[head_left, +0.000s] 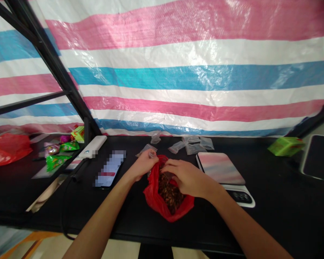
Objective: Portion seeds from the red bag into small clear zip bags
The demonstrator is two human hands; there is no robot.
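Note:
A red plastic bag (pixel 151 196) lies open on the black table, full of small brown dried pieces (pixel 170 196). At the bag's upper left edge, my left hand (pixel 145 163) is closed in a pinch on a small clear plastic bag (pixel 152 155). My right hand (pixel 189 176) reaches over the opening from the right, its fingers curled down among the brown pieces. The fingertips are partly hidden, and what they hold cannot be made out.
Several small clear bags (pixel 193 146) lie behind the red bag. To the right are a pinkish flat case (pixel 221 167), a white device (pixel 243 196) and a green box (pixel 286 145). A phone (pixel 110 171), a power strip (pixel 93 147) and a black cable (pixel 63 201) lie left.

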